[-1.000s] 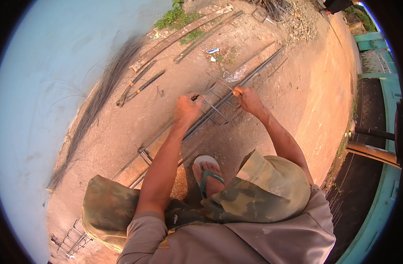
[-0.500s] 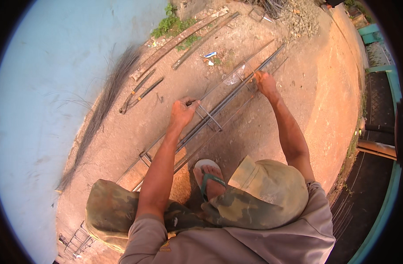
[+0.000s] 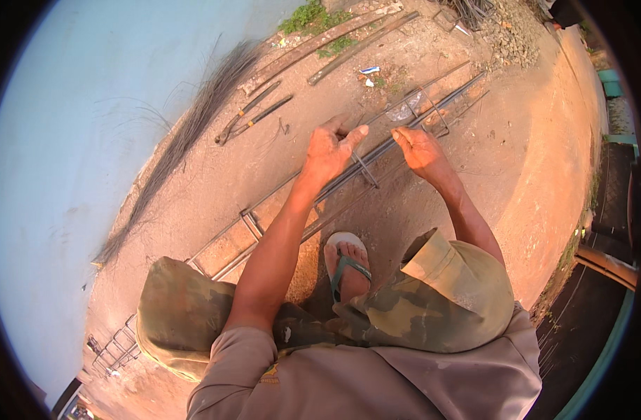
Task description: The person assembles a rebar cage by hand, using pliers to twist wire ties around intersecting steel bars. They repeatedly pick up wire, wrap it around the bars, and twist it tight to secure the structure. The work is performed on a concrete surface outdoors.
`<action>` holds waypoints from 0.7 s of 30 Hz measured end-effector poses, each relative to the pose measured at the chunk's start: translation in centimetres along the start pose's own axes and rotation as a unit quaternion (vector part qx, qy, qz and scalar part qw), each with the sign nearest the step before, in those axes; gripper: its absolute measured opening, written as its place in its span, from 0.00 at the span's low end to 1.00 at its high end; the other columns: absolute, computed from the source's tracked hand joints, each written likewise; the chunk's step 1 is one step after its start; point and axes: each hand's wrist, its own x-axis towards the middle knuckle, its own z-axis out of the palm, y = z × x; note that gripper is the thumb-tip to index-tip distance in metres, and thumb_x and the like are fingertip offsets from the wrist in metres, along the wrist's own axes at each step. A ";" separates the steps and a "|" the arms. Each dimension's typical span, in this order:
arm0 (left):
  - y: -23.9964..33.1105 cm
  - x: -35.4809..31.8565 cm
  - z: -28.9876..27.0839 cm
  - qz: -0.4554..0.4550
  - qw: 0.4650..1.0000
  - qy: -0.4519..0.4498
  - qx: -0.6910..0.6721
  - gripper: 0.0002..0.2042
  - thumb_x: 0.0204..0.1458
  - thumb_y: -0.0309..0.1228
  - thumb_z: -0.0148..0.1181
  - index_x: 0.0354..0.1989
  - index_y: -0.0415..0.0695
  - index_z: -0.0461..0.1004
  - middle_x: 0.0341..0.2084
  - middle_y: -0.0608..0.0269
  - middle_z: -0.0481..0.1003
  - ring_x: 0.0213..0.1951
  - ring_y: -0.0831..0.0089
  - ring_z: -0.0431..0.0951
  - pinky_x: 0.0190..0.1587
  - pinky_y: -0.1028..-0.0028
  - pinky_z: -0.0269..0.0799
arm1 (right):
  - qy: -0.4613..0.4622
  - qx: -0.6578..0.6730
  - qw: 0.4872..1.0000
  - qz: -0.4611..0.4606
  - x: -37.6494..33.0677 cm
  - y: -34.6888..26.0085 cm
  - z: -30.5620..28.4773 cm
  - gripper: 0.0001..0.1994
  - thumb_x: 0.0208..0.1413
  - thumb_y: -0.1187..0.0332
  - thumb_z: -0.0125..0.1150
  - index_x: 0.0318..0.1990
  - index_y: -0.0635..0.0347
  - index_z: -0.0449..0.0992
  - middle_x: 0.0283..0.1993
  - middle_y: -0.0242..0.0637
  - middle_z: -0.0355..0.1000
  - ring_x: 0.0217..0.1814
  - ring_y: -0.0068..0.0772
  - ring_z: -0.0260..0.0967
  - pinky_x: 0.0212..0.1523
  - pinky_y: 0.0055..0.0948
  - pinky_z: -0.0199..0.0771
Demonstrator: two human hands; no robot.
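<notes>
A long frame of thin steel bars [image 3: 464, 89] runs diagonally across the ground in front of me, with square wire stirrups around the bars. My left hand [image 3: 329, 152] is over the frame beside one stirrup [image 3: 366, 170], its thumb stretched out and apart from the fingers. Just to its right, my right hand [image 3: 422, 150] hovers over the bars with thumb and fingertips pinched together. Whatever is in that pinch is too small to make out. Another stirrup [image 3: 444, 127] stands on the bars beyond my right hand, and one more [image 3: 250, 224] is by my left forearm.
A bolt cutter [image 3: 270, 110] with dark handles lies left of the frame. Loose thin wire [image 3: 187, 147] is heaped along the blue wall [image 3: 75, 140]. Two long pieces [image 3: 362, 49] lie farther off, near gravel [image 3: 509, 45]. My sandalled foot [image 3: 350, 269] is beside the frame.
My right hand has come off the far stirrup and moved left and nearer, toward my left hand. The left thumb has spread from the stirrup it was gripping. The whole view has shifted.
</notes>
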 end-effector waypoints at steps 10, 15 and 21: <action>-1.6 -2.9 0.0 -0.125 0.978 -0.050 -0.161 0.18 0.60 0.41 0.59 0.25 0.37 0.76 0.12 0.66 0.68 0.15 0.79 0.66 0.18 0.74 0.61 | -0.126 0.116 0.976 0.134 -5.2 -6.5 1.8 0.14 0.65 0.64 0.51 0.51 0.60 0.75 0.39 0.55 0.75 0.40 0.59 0.73 0.39 0.42 0.72; -3.3 -2.6 1.3 -0.168 0.961 -0.025 -0.218 0.17 0.60 0.40 0.58 0.31 0.37 0.77 0.16 0.60 0.74 0.18 0.74 0.72 0.24 0.69 0.68 | -0.087 0.127 0.981 0.114 -6.1 -6.4 3.5 0.13 0.64 0.68 0.52 0.51 0.64 0.74 0.37 0.54 0.75 0.38 0.54 0.74 0.38 0.40 0.72; -2.4 -0.5 -1.2 -0.056 0.992 0.025 0.111 0.17 0.58 0.42 0.59 0.45 0.40 0.80 0.29 0.47 0.81 0.35 0.61 0.81 0.40 0.63 0.74 | -0.053 0.090 0.953 0.286 -5.4 -2.6 4.0 0.13 0.64 0.65 0.51 0.47 0.66 0.75 0.36 0.58 0.75 0.39 0.60 0.73 0.38 0.42 0.72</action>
